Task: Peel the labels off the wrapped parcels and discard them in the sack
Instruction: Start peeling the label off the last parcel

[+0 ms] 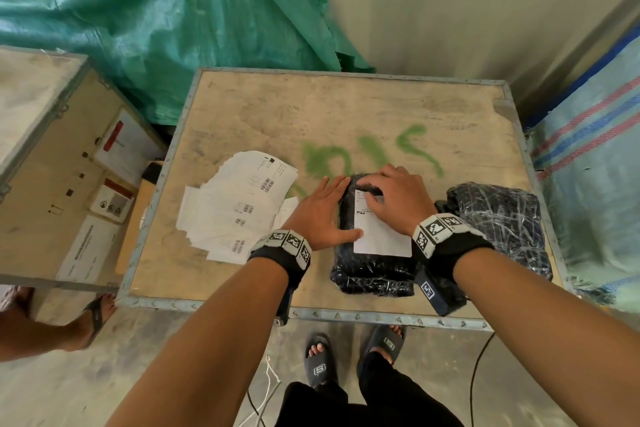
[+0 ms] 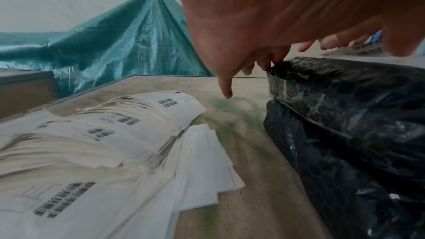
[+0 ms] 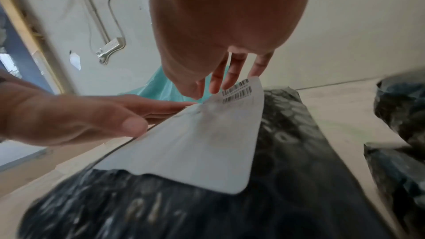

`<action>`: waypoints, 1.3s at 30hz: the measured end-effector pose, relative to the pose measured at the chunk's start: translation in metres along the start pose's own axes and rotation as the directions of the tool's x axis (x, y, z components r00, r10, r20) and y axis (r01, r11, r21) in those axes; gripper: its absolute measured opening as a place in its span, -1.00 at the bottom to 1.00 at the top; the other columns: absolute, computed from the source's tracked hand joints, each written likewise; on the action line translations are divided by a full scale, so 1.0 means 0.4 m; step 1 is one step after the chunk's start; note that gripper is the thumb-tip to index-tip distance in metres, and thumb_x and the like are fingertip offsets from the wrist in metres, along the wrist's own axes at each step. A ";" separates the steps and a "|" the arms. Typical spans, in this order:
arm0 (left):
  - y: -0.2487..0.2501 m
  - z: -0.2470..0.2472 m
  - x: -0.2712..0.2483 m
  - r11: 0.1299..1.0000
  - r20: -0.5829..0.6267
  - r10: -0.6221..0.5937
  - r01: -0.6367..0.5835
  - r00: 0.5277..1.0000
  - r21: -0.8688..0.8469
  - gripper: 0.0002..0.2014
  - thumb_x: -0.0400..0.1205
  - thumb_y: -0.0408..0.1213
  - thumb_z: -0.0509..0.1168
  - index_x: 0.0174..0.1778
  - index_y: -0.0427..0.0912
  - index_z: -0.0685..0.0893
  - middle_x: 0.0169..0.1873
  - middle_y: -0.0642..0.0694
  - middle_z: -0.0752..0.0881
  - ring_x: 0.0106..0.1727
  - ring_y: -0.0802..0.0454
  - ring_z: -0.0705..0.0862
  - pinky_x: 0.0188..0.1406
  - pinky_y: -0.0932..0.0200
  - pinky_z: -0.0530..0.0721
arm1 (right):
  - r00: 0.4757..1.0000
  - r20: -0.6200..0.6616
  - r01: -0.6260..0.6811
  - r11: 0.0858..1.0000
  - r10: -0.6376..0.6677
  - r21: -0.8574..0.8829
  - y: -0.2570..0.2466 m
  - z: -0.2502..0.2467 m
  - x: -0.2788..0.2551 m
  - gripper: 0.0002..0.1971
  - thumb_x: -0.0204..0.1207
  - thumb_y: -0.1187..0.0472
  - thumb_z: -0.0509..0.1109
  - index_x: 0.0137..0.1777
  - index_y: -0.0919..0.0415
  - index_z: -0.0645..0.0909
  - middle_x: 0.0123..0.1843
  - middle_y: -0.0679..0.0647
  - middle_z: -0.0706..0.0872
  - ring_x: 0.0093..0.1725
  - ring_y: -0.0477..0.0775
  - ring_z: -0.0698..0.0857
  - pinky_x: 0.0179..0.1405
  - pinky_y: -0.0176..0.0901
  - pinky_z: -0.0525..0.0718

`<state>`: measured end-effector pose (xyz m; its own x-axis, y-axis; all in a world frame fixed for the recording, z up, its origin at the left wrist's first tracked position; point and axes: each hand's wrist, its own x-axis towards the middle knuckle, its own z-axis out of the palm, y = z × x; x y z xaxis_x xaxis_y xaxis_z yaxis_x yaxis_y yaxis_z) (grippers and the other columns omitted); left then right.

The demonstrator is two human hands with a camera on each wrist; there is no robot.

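Two parcels: one (image 1: 372, 274) under both hands near the crate's front edge, the other (image 1: 502, 218) just to its right; both wrapped in black bubble film with a glossy clear skin.
Label (image 1: 382, 236): white rectangle on top of the near parcel; in the right wrist view its far end, with barcodes, curls up off the wrap while the near end lies flat.
Right hand (image 1: 394, 199): fingers bent down onto the far end of the label; whether they pinch the lifted edge or only press it I cannot tell.
Left hand (image 1: 323, 215): fingers straight along the parcel's left side, thumb laid on the label's left edge, nothing grasped.
Loose labels (image 1: 239, 204): fanned white pile with barcodes, left of the parcel, near but apart from it.
Crate (image 1: 311, 107): plywood top with metal rim and green spray marks; the far half is bare.
Edges: near parcel sits close to the front rim; right parcel reaches the right rim.
Sack (image 1: 595, 163): woven, striped red and blue, beside the crate's right edge.
Tarp (image 1: 166, 21): green, behind the crate.
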<state>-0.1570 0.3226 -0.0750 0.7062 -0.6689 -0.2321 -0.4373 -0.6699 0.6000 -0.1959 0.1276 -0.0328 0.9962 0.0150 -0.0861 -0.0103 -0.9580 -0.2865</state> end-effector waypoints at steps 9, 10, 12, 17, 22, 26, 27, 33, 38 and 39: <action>-0.007 0.011 0.017 0.993 0.007 -0.060 0.059 0.998 0.106 -0.27 0.66 0.15 -0.18 0.78 0.01 -0.04 0.77 0.05 0.04 0.77 -0.11 -0.04 0.55 -0.38 0.36 | 0.989 0.045 0.141 0.987 -0.138 -0.079 -0.009 -0.003 0.020 -0.70 0.68 0.05 0.24 0.31 -0.11 0.71 0.09 -0.04 0.67 0.12 0.08 0.61 0.10 0.08 0.49; -0.005 0.012 0.017 0.991 0.008 -0.063 0.062 0.998 0.115 -0.27 0.65 0.15 -0.19 0.78 0.01 -0.05 0.77 0.05 0.04 0.77 -0.12 -0.04 0.54 -0.39 0.37 | 0.988 0.054 0.148 0.985 -0.144 -0.086 -0.011 -0.005 0.021 -0.71 0.68 0.05 0.24 0.29 -0.08 0.72 0.09 -0.04 0.68 0.13 0.09 0.62 0.11 0.09 0.51; 0.000 0.012 0.018 0.988 0.010 -0.076 0.074 0.997 0.133 -0.27 0.65 0.14 -0.20 0.78 0.02 -0.06 0.77 0.06 0.02 0.77 -0.12 -0.03 0.52 -0.41 0.39 | 0.987 0.077 0.145 0.986 -0.139 -0.079 -0.014 -0.008 0.025 -0.73 0.67 0.06 0.25 0.25 -0.04 0.73 0.09 -0.02 0.69 0.13 0.09 0.63 0.13 0.11 0.54; 0.005 0.015 0.019 0.982 0.030 -0.118 0.112 0.993 0.151 -0.34 0.73 0.11 -0.16 0.78 0.08 -0.12 0.77 0.13 -0.03 0.77 -0.14 -0.05 0.53 -0.46 0.34 | 0.993 0.108 0.049 0.996 -0.057 0.072 -0.020 -0.014 0.047 -0.88 0.57 0.10 0.36 0.05 0.01 0.67 -0.04 -0.07 0.62 0.00 0.05 0.64 -0.01 0.04 0.65; 0.021 0.008 0.020 0.976 0.061 -0.164 0.153 0.985 0.156 -0.37 0.80 0.02 -0.09 0.77 0.08 -0.18 0.77 0.15 -0.10 0.77 -0.15 -0.10 0.58 -0.48 0.21 | 0.967 0.253 0.031 1.000 -0.030 0.001 -0.031 -0.024 0.085 -0.92 0.48 0.12 0.32 -0.06 -0.07 0.54 -0.10 -0.09 0.55 -0.11 0.09 0.60 -0.19 -0.06 0.51; 0.022 0.006 0.022 0.974 0.080 -0.179 0.165 0.981 0.158 -0.37 0.80 0.03 -0.10 0.77 0.08 -0.20 0.77 0.15 -0.11 0.77 -0.16 -0.11 0.57 -0.51 0.20 | 0.961 0.273 0.045 0.998 -0.031 -0.046 -0.028 -0.014 0.082 -0.93 0.46 0.13 0.29 -0.13 -0.09 0.54 -0.11 -0.10 0.53 -0.08 0.11 0.58 -0.12 0.01 0.59; 0.022 0.007 0.022 0.975 0.081 -0.180 0.166 0.980 0.149 -0.37 0.80 0.03 -0.10 0.77 0.09 -0.21 0.77 0.15 -0.11 0.77 -0.16 -0.11 0.58 -0.51 0.19 | 0.964 0.264 0.043 0.999 -0.032 -0.034 -0.023 -0.012 0.079 -0.92 0.46 0.12 0.29 -0.09 -0.09 0.53 -0.10 -0.09 0.55 -0.06 0.12 0.59 -0.09 0.05 0.62; 0.023 0.012 0.023 0.977 0.084 -0.186 0.175 0.979 0.125 -0.37 0.80 0.04 -0.11 0.76 0.11 -0.22 0.76 0.17 -0.12 0.77 -0.16 -0.12 0.59 -0.51 0.17 | 0.966 0.255 0.057 0.998 -0.052 -0.011 -0.008 -0.002 0.075 -0.85 0.47 0.07 0.28 0.02 -0.11 0.45 -0.05 -0.05 0.57 -0.02 0.17 0.57 -0.09 0.05 0.62; 0.026 0.011 0.022 0.976 0.089 -0.186 0.175 0.978 0.127 -0.37 0.80 0.04 -0.10 0.76 0.11 -0.22 0.76 0.18 -0.12 0.77 -0.17 -0.13 0.59 -0.51 0.17 | 0.965 0.252 0.077 0.997 -0.069 -0.021 -0.005 0.004 0.074 -0.88 0.48 0.08 0.27 -0.03 -0.10 0.42 -0.09 -0.05 0.55 -0.05 0.18 0.57 -0.15 0.02 0.58; 0.026 0.012 0.022 0.976 0.090 -0.188 0.176 0.978 0.127 -0.37 0.80 0.05 -0.11 0.76 0.12 -0.22 0.76 0.18 -0.12 0.77 -0.16 -0.13 0.59 -0.51 0.17 | 0.966 0.248 0.082 0.996 -0.073 -0.025 -0.004 0.005 0.075 -0.89 0.49 0.08 0.26 -0.04 -0.10 0.41 -0.10 -0.05 0.54 -0.06 0.18 0.56 -0.18 0.00 0.56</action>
<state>-0.1580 0.3082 -0.0744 0.7230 -0.5570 -0.4086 -0.3729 -0.8126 0.4478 -0.1661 0.1300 -0.0368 0.9414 0.1558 -0.2991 0.0735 -0.9604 -0.2689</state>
